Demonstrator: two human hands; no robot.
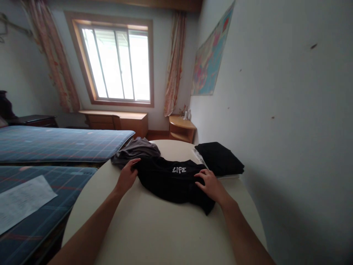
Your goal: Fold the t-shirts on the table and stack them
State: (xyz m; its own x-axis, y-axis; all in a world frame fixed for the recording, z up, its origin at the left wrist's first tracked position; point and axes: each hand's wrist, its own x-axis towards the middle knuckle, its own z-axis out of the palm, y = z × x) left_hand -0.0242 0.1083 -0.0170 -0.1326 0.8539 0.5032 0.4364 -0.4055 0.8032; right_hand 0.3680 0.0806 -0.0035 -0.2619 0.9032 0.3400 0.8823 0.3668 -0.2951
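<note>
A black T-shirt (168, 184) with small white lettering lies partly bunched across the round table (154, 228). At its left end, my left hand (128, 175) is closed in a pinch on the cloth. My right hand (211, 183) has its thumb and fingers on the shirt's right part, with a fold of fabric between them. One dark corner of the shirt trails below the right hand. Behind the left hand lies a crumpled grey garment (138, 148). Beyond the right hand sits a stack of folded black clothes (219, 158), with something whitish under it.
A white wall (289, 154) runs close along the table's right side. To the left are beds with blue plaid mattresses (63, 143), a paper sheet (24, 202) lying on the nearer one. A wooden desk (132, 121) and corner shelf (182, 123) stand by the window.
</note>
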